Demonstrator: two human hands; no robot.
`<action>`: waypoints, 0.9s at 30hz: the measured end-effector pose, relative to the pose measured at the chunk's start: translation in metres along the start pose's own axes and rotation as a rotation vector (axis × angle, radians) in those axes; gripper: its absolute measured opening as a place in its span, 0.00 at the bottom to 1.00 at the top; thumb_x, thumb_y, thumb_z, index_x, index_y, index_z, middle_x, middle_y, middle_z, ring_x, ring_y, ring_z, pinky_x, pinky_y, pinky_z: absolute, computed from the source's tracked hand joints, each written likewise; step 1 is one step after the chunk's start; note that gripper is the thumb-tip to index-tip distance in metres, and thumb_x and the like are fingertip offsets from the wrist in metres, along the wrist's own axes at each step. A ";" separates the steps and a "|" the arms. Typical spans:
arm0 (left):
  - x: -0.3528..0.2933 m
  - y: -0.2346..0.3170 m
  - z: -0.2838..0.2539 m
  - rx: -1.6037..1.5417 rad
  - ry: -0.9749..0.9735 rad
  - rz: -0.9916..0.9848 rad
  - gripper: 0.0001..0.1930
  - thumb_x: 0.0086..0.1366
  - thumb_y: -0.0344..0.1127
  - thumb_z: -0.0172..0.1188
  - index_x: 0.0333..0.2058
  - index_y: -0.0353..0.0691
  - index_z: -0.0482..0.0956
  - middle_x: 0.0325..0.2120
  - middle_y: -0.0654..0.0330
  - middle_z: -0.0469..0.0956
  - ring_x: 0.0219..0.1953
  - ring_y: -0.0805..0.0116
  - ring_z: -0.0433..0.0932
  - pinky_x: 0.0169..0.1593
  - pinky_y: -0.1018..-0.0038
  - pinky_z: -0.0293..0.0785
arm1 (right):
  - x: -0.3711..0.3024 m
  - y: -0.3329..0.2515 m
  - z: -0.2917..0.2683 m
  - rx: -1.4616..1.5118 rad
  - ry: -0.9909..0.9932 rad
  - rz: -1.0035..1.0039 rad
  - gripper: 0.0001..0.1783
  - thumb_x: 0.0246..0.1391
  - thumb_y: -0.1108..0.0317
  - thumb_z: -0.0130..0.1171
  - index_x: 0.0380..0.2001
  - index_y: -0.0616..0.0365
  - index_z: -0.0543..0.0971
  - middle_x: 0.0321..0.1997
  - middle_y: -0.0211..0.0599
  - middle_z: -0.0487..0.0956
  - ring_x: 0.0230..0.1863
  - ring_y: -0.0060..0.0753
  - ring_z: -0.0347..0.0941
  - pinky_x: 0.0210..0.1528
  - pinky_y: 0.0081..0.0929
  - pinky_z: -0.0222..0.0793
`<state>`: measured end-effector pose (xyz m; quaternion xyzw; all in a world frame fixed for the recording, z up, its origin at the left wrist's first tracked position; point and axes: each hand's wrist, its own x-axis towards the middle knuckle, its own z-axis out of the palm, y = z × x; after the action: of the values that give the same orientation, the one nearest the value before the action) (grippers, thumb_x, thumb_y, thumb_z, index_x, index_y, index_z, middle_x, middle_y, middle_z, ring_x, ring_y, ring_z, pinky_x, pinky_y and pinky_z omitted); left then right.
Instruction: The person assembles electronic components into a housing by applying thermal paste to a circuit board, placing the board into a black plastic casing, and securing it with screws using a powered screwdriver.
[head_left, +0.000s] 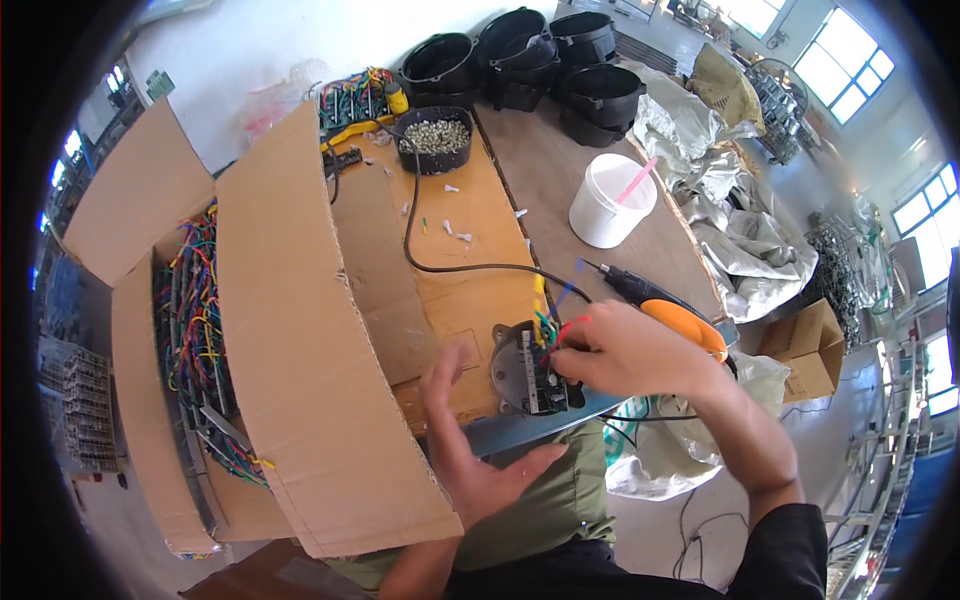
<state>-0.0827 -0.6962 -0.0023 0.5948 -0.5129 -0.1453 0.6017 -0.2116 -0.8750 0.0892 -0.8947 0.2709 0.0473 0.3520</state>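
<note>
A round grey metal housing (pixel 509 377) lies at the table's front edge, with a green circuit board (pixel 549 392) upright on it. Red, green, blue and yellow wires (pixel 546 330) rise from the board's far end. My right hand (pixel 635 350) reaches in from the right, its fingertips pinched on the wires beside the board; the exact grip is partly hidden. My left hand (pixel 470 450) hovers left of the housing, fingers and thumb spread, holding nothing. Beyond my right hand lie a black pen-shaped power tool (pixel 645 290) and an orange rounded object (pixel 690 328).
An open cardboard box (pixel 290 330) full of wired boards (pixel 200 320) stands at the left. Farther back are a black tub of small pale parts (pixel 435 138), several black buckets (pixel 600 95) and a white bucket (pixel 605 215). A black cable (pixel 470 267) crosses the table.
</note>
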 end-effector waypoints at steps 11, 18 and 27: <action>0.002 -0.034 0.029 -0.060 -0.064 -0.097 0.64 0.41 0.38 0.84 0.70 0.32 0.45 0.57 0.44 0.66 0.57 0.49 0.71 0.61 0.59 0.67 | 0.053 -0.014 0.002 -0.204 -0.485 0.280 0.16 0.54 0.64 0.52 0.23 0.65 0.83 0.21 0.37 0.84 0.28 0.38 0.83 0.36 0.35 0.77; 0.002 -0.031 0.030 0.062 -0.020 -0.067 0.62 0.39 0.37 0.84 0.68 0.29 0.50 0.54 0.44 0.68 0.53 0.49 0.73 0.57 0.60 0.70 | 0.062 -0.026 0.005 -0.312 -0.566 0.358 0.13 0.51 0.67 0.54 0.23 0.63 0.83 0.20 0.37 0.83 0.29 0.39 0.83 0.35 0.36 0.77; 0.001 -0.036 0.034 0.110 0.012 -0.021 0.58 0.40 0.39 0.84 0.65 0.28 0.56 0.56 0.42 0.68 0.55 0.48 0.73 0.57 0.59 0.71 | 0.042 -0.019 0.019 -0.526 -0.358 0.311 0.13 0.44 0.66 0.64 0.35 0.57 0.84 0.32 0.43 0.84 0.37 0.50 0.83 0.35 0.41 0.79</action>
<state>-0.0940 -0.7255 -0.0406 0.6331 -0.5101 -0.1198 0.5697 -0.1637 -0.8698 0.0751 -0.8803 0.3163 0.3248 0.1400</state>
